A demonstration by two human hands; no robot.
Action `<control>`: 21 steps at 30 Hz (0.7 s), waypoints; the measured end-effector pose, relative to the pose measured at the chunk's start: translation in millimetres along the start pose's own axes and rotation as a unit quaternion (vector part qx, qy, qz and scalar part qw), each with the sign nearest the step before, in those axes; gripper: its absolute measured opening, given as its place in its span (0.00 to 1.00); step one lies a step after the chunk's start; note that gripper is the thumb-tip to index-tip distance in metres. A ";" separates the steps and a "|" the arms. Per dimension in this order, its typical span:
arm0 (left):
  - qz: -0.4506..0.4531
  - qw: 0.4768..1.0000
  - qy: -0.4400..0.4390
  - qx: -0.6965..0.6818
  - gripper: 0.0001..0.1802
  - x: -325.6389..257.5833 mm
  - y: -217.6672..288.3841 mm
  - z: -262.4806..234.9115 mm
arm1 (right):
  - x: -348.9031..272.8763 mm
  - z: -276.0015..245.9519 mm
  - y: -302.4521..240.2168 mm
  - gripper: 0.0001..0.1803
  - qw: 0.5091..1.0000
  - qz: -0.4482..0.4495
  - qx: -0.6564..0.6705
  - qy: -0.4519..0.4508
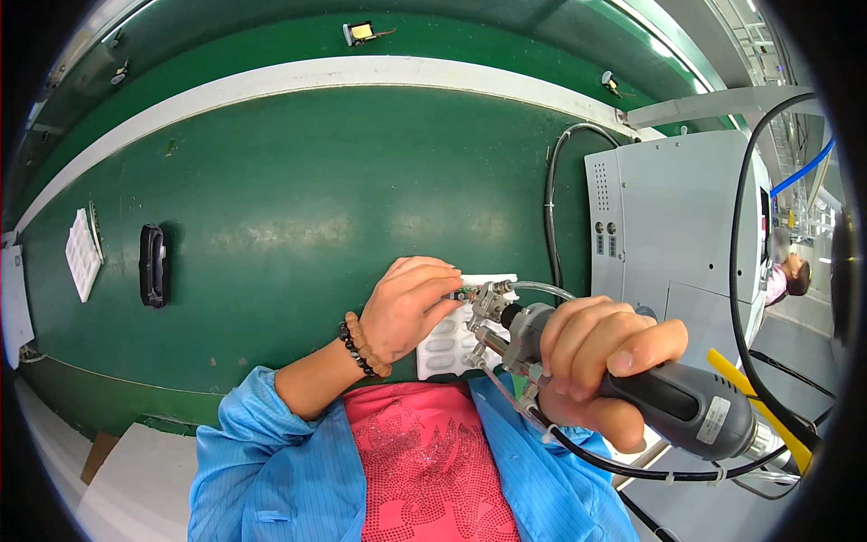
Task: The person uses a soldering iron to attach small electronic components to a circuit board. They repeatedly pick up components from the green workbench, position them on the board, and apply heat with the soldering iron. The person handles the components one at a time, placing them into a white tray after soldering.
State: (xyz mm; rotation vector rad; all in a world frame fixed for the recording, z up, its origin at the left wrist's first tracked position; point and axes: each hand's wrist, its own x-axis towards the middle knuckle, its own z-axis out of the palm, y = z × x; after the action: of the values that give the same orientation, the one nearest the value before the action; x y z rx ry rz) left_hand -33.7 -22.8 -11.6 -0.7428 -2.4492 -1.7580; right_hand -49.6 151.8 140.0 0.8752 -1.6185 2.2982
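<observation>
My right hand [591, 357] grips a grey powered hand tool [673, 402], its metal tip [488, 303] pointing left with a clear tube and black cable attached. My left hand [406, 307], with a bead bracelet at the wrist, pinches a small part [464, 294] right at the tool's tip. Both are held over a white moulded tray [452, 348] lying at the near edge of the green belt [298, 208].
A grey machine cabinet [677, 226] stands at the right with black cables. A black handle-like object [152, 266] and a white tray [83, 255] lie at the left. A small electronic part [360, 33] lies on the far belt. Another person [787, 275] is at the far right.
</observation>
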 end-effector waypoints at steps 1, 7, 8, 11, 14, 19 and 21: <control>0.001 1.000 -0.001 0.000 0.19 0.4 0.0 0.4 | 0.8 1.7 -0.6 0.32 1.000 0.002 0.001 0.003; -0.003 1.000 0.001 -0.001 0.19 -0.2 -0.4 0.2 | 6.0 7.5 5.7 0.27 1.000 0.014 -0.001 -0.003; -0.002 1.000 0.003 -0.001 0.19 -0.1 0.5 -0.5 | 5.9 9.1 5.9 0.27 1.000 0.011 -0.002 0.000; 0.001 1.000 0.004 -0.009 0.18 -1.8 3.7 -2.3 | 3.7 10.7 6.4 0.26 1.000 0.021 0.006 0.005; 0.006 1.000 0.009 -0.011 0.18 -2.8 2.3 -1.3 | 3.1 9.0 8.7 0.26 1.000 0.016 0.006 -0.005; -0.003 1.000 0.010 0.001 0.18 -2.9 4.0 -2.4 | 6.2 13.2 -1.9 0.25 1.000 -0.017 0.002 0.015; 0.011 1.000 -0.003 -0.012 0.17 6.3 5.4 0.6 | 10.9 11.4 -32.5 0.24 0.998 -0.048 -0.022 0.028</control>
State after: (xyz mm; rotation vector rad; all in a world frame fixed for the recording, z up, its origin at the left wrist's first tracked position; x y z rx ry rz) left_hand -37.0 -18.7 -5.2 -0.7757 -2.4186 -1.7821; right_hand -38.9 151.9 174.6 0.8519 -1.5632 2.1928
